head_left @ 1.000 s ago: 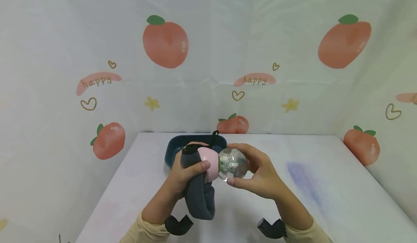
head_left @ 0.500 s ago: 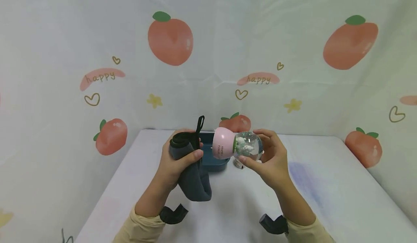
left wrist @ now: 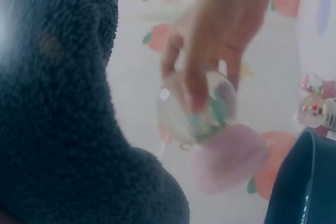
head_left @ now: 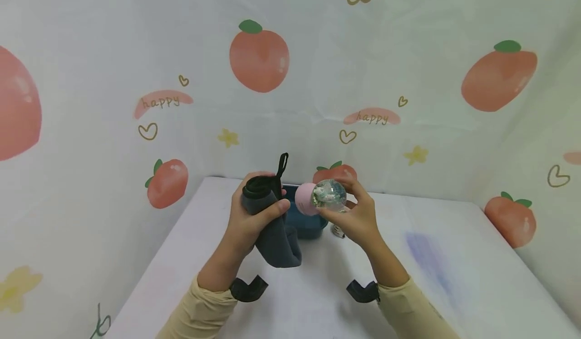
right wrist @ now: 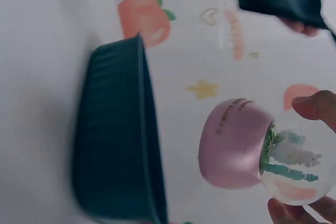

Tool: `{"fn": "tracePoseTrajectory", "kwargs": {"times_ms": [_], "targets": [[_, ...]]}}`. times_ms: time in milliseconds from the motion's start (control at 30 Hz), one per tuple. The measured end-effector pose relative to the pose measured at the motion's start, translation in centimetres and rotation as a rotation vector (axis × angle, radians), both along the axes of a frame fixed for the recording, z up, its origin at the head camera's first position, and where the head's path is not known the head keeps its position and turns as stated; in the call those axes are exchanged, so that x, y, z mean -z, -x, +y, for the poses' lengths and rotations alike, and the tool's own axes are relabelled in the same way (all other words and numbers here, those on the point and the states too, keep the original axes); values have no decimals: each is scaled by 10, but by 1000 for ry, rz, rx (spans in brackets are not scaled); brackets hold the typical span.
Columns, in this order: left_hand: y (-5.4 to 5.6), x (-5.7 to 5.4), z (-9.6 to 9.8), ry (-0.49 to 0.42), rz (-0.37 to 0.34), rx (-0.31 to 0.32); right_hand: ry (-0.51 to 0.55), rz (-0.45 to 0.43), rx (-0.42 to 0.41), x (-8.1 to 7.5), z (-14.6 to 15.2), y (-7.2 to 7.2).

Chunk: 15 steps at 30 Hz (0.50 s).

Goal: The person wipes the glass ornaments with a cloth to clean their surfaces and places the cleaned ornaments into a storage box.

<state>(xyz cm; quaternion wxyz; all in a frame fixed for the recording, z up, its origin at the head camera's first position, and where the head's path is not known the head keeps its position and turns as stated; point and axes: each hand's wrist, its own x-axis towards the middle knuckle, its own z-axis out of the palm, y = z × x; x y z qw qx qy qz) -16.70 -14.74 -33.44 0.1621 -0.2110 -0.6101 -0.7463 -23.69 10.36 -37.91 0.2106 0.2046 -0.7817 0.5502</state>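
My left hand [head_left: 242,223] grips a folded dark grey-blue towel [head_left: 278,245] with a black hanging loop sticking up. The lower end of the towel hangs free. In my right hand [head_left: 364,219] is a snow globe [head_left: 306,199], pinched by its clear ball between thumb and fingers. It lies tipped on its side, the pink base pointing left and a small white figure inside. The right wrist view shows the pink base [right wrist: 236,145] beside a dark teal basin [right wrist: 113,135]. Globe and towel are apart. Seen from the head, the globe overlaps the basin [head_left: 309,226].
Just right of the basin a small object [head_left: 338,231] stands on the white table [head_left: 317,288], partly hidden by the right hand. In the left wrist view, small shiny ornaments [left wrist: 315,111] sit beyond the basin. A fruit-print curtain [head_left: 295,127] backs the table.
The snow globe was against the towel in the left hand; the right hand has drawn it away and now holds it near the basin. The left hand keeps the towel. The head view has shifted slightly.
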Motion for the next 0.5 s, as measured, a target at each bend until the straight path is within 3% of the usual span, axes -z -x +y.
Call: {"fn": "tracePoseTrajectory", "kwargs": {"times_ms": [333,500], "targets": [[-1,0,-3,28,11,-24,-145,-23,18,30,-20,31],[-1,-1,-5,41,17,-18,-244,-44,33,39,-25,38]]}}
